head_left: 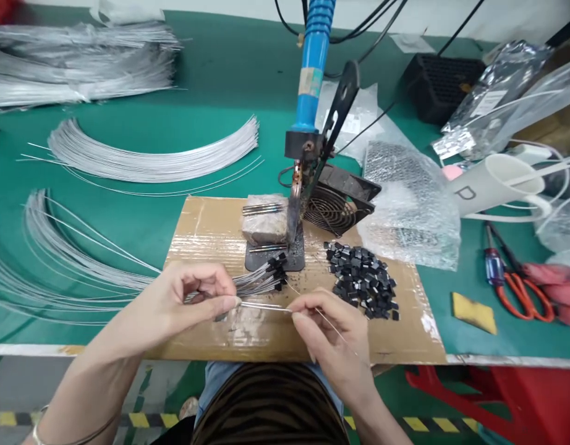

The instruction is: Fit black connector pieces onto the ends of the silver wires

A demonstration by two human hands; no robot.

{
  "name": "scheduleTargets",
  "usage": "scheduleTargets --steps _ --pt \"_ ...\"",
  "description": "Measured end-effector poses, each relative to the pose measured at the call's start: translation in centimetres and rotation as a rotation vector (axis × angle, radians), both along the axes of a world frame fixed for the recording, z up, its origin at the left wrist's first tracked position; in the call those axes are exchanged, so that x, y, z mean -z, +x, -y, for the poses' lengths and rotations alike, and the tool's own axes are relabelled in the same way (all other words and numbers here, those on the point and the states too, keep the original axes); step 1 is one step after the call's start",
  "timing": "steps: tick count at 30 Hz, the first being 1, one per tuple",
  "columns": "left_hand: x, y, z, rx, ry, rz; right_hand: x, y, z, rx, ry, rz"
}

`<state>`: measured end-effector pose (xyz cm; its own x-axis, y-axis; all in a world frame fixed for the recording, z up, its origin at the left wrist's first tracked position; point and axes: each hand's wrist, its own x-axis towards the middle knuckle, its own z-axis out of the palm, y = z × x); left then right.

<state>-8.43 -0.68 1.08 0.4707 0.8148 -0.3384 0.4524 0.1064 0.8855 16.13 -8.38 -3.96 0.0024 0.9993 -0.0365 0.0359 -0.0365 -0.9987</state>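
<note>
So both bare hands are pinched up tight, holding thin silvery wires (266, 306) (looks like two strands) stretched low over a brown cardboard sheet (206, 232). Left hand (183, 303) has thumb and forefinger closed on one end, and the right hand (336, 327) pinches the other, fingers curled. A fine pale strand (334, 327) also runs out across the right hand; can't tell exactly how it's gripped.

Call those wires the clock centre. Right by them at 12 is a bunch of grey wires with black ends (276, 270), and past that a greyish wrapped block (264, 230) with metal rods on top. A blue-handled soldering iron (313, 80) points down just past 12, with a square black fan (334, 207) at 1. Loose heap of little black rectangular pieces (363, 281) between 2 and 3, yellow sponge (474, 312) at 3 on the green surface (220, 99). Up at 11 there's a curved bundle of silvery-white wires (155, 165).
</note>
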Motion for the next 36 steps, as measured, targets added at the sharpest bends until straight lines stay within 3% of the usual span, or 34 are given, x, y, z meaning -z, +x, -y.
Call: scheduleTargets --steps 8,14,22,31,36 --pt "0.0 1.0 1.0 -0.118 0.036 0.009 0.9 -0.4 -0.4 0.019 0.001 -0.042" --pt "0.2 1.6 1.0 -0.144 0.037 -0.016 1.1 0.1 -0.5 0.04 -0.121 -0.226" --pt "0.1 1.7 1.4 -0.195 0.045 -0.029 0.9 -0.3 -0.7 0.051 -0.087 -0.121" --pt "0.5 2.0 1.8 -0.161 0.034 -0.044 1.3 -0.8 -0.7 0.016 -0.221 -0.324" --pt "0.3 2.0 1.9 -0.129 0.023 -0.039 1.0 -0.4 -0.8 -0.012 -0.205 -0.304"
